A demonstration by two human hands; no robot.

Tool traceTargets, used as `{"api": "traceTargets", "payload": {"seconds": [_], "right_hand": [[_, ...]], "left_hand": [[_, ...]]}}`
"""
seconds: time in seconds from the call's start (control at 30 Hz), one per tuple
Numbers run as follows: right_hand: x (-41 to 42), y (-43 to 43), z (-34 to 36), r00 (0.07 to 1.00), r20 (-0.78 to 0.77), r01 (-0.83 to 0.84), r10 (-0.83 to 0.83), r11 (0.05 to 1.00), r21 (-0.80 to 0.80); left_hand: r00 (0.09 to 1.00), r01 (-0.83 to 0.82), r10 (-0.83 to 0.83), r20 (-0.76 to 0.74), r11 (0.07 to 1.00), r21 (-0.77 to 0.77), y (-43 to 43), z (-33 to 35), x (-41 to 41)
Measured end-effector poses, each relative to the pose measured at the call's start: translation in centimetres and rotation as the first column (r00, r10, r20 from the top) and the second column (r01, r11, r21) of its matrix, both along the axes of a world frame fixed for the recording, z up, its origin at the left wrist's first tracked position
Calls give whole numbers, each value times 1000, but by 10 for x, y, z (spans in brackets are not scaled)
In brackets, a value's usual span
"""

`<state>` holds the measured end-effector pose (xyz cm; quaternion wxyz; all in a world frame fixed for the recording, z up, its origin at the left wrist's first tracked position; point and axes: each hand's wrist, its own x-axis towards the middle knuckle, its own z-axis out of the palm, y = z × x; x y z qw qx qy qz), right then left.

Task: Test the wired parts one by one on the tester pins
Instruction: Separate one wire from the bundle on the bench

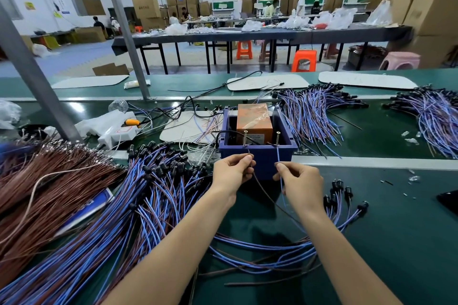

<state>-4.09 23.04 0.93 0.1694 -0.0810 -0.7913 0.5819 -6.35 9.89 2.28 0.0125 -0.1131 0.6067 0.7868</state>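
Left hand (233, 172) pinches the brown lead (266, 194), right hand (301, 180) the blue lead (277, 155), tips just beyond the fingertips (247, 161), close under the tester pins (245, 139), where limp ends may bend and miss contact.

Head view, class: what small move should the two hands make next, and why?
Probably lift both wire ends onto the two upright metal pins of the blue plastic box. The left hand pinches the thin brown wire, the right hand the thin blue wire, each tip just below its pin.
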Motion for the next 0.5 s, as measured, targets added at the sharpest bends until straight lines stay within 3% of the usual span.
{"api": "traceTargets", "payload": {"seconds": [0.5], "right_hand": [[-14, 5, -5, 999, 37, 14, -15, 1000, 14]], "left_hand": [[996, -92, 91, 16, 995, 47, -5, 1, -10]]}}
